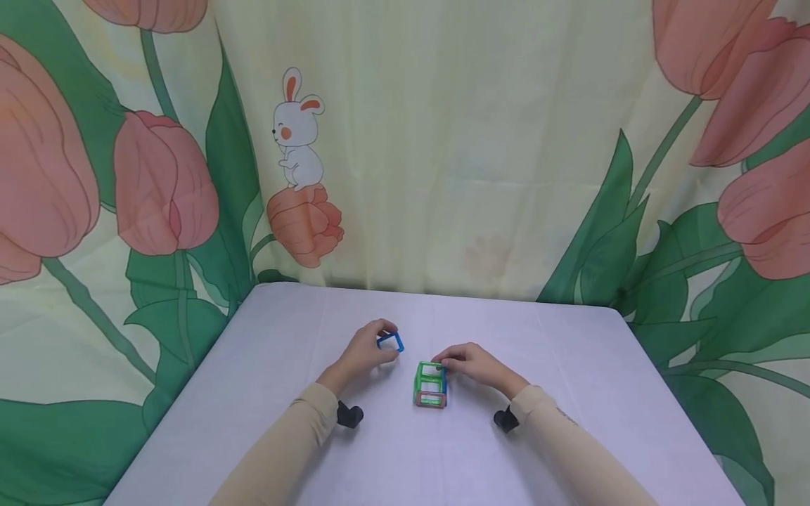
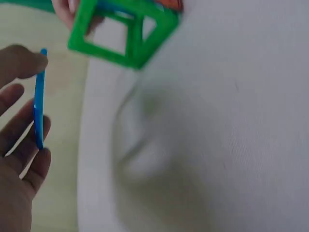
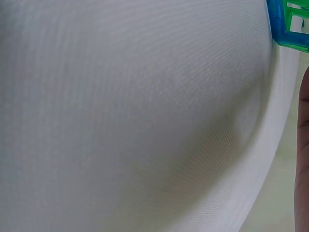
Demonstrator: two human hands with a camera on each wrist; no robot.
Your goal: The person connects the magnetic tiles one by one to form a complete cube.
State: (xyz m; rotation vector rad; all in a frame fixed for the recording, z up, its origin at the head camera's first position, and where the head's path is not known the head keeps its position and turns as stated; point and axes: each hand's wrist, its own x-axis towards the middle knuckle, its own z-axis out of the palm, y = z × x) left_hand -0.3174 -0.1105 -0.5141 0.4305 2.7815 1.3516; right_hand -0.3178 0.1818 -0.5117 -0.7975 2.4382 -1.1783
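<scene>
My left hand (image 1: 365, 349) pinches a blue magnetic tile (image 1: 401, 344), an open square frame, raised left of and beyond a small magnetic-tile structure (image 1: 432, 380). In the left wrist view the blue tile (image 2: 39, 96) appears nearly edge-on between thumb and fingers. The structure is boxy, with green frames on top and left, blue on its right side and a red frame at the near end. My right hand (image 1: 477, 365) grips its far right corner with thumb and fingers. Only part of the right hand (image 3: 302, 150) shows in the right wrist view, beside the structure's blue edge (image 3: 277, 24).
A white cloth (image 1: 538, 457) covers the table under both hands. Behind the table's far edge hangs a curtain (image 1: 443, 176) printed with tulips and a rabbit. Black wrist-camera mounts (image 1: 350, 414) stick out below both wrists.
</scene>
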